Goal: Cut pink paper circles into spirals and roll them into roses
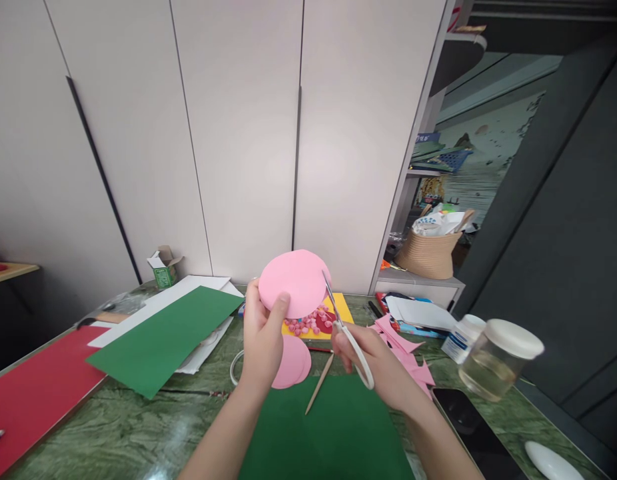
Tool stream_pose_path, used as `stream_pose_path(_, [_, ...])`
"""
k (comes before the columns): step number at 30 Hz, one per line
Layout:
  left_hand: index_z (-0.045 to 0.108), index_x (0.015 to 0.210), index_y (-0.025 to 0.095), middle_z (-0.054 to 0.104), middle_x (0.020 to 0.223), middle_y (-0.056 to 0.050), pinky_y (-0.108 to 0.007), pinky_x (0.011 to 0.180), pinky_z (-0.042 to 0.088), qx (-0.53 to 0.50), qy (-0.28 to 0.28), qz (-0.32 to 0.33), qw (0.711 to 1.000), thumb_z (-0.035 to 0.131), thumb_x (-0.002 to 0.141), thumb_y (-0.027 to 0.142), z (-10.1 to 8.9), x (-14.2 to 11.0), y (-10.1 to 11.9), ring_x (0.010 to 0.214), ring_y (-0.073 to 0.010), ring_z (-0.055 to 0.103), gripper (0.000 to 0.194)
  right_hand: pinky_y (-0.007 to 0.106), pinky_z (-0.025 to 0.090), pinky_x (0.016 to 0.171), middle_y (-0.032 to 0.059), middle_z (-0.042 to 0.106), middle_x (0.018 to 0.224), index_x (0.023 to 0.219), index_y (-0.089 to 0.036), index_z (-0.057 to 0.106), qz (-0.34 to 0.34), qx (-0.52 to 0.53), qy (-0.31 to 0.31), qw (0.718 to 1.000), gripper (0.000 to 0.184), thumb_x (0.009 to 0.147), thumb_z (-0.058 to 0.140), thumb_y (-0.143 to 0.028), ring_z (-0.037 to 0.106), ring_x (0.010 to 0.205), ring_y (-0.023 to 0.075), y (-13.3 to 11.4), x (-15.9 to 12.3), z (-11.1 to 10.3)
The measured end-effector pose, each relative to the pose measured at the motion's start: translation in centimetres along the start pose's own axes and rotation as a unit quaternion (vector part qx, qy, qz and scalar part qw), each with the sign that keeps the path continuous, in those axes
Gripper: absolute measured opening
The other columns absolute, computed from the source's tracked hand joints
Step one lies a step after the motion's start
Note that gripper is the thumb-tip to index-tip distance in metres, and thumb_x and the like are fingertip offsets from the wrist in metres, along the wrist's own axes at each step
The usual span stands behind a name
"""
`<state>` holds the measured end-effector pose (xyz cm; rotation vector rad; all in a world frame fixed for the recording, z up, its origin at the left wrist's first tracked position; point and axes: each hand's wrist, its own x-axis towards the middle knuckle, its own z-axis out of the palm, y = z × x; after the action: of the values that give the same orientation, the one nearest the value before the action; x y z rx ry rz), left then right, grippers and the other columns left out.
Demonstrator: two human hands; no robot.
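Observation:
A round piece of pink paper (294,283) is pinched between the thumb and fingers of my left hand (264,323), held up above the table. My right hand (361,350) grips white-handled scissors (356,353), whose blades meet the right edge of the paper disc. Below my left hand lie more pink paper circles (290,363), partly covered by it. A pointed wooden stick (319,383) rests on a dark green sheet (328,433) between my forearms. Behind the hands, small pink bead-like pieces (311,324) sit on a yellow sheet (346,308).
Pink paper scraps (406,353) lie right of my right hand, near a black phone (471,427), a lidded jar (496,363) and a white bottle (462,339). Green paper (173,337), white sheets and a red sheet (43,393) spread at left. A cabinet stands behind.

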<state>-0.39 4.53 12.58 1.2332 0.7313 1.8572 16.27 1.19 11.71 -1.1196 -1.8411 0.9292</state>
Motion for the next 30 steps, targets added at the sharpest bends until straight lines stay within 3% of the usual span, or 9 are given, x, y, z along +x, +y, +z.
stream_pose_path(8, [0.051,0.102,0.022,0.057,0.103,-0.002,-0.024,0.076,0.044,-0.007,0.016,0.003,1.0,0.057,0.081,0.031,-0.02,0.0,0.19,0.093,-0.0149,0.054,0.024,0.023,0.025,0.049,-0.0049,0.039,0.056,0.064,-0.018,0.042,0.006,-0.005,-0.01,1.0,0.032,0.091,0.038,-0.035,0.036,0.052,0.0097,0.17,0.06,0.1])
stream_pose_path(16, [0.051,0.099,0.022,0.058,0.1,-0.002,-0.025,0.076,0.043,-0.014,0.027,0.009,1.0,0.057,0.08,0.03,0.01,0.01,0.05,0.091,-0.015,0.054,0.022,0.023,0.026,0.049,-0.0048,0.04,0.056,0.065,-0.018,0.044,0.018,-0.022,-0.008,1.0,0.036,0.091,0.039,-0.043,0.037,0.052,0.0098,0.29,0.1,-0.1])
stream_pose_path(30, [0.051,0.099,0.021,0.057,0.101,-0.003,-0.025,0.076,0.042,-0.012,-0.004,0.001,1.0,0.055,0.08,0.028,-0.02,-0.02,0.18,0.092,-0.0159,0.053,0.02,0.024,0.027,0.051,-0.0041,0.04,0.057,0.069,-0.018,0.045,-0.006,-0.015,-0.004,1.0,0.043,0.089,0.034,-0.054,0.039,0.054,0.0107,-0.35,-0.07,-0.09])
